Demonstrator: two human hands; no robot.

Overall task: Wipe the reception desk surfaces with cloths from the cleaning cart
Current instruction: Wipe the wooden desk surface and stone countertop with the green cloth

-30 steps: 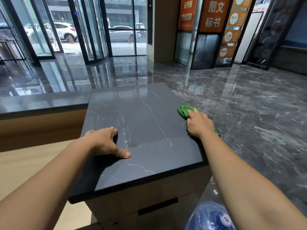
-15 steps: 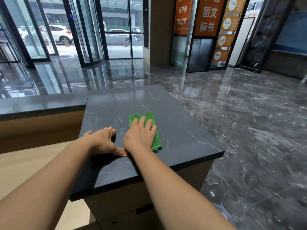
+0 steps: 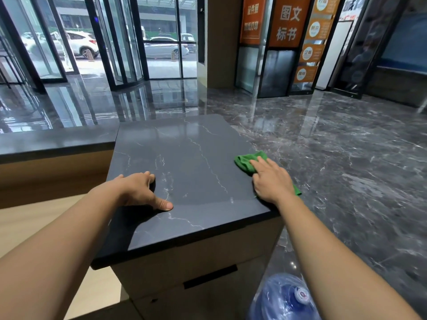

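The dark veined stone top of the reception desk [image 3: 191, 162] fills the middle of the view. A green cloth [image 3: 248, 161] lies at its right edge, partly bunched and partly hanging past the edge. My right hand [image 3: 270, 181] presses flat on the cloth, fingers pointing away and to the left. My left hand [image 3: 141, 191] rests on the near left part of the top, fingers curled, thumb stretched out along the stone, holding nothing.
A lower stone counter [image 3: 55, 142] with a wooden front runs off to the left. A blue water bottle [image 3: 284, 296] stands on the floor by the desk's near right corner. Polished marble floor [image 3: 346, 158] spreads to the right; glass doors are behind.
My right hand has slid the green cloth from beside my left hand back to the desk's right edge. The left hand has stayed in place.
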